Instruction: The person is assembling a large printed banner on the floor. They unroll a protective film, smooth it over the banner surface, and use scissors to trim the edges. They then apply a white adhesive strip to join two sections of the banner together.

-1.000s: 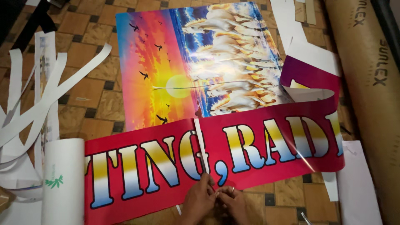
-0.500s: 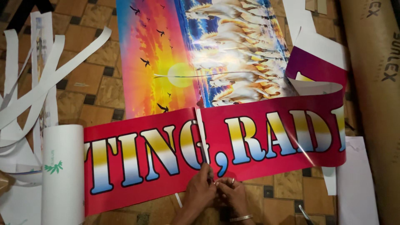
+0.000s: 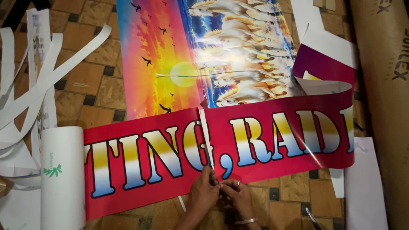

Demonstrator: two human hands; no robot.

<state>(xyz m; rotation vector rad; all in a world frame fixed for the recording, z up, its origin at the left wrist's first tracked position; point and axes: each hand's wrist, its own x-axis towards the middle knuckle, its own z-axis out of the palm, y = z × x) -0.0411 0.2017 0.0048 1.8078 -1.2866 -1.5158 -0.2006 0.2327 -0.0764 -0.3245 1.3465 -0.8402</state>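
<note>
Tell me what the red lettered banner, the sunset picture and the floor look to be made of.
Red banner: seemingly glossy printed vinyl or coated paper; it curls and reflects light. Sunset picture: a shiny printed sheet, probably laminated paper, with glare streaks. Floor: brown mottled tiles, ceramic or stone by their look, with small dark inset squares.

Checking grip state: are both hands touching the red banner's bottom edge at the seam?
Touching. The head view shows the left hand and right hand with fingertips pinched on the lower edge of the red banner, no gap, right under the white strip.
</note>
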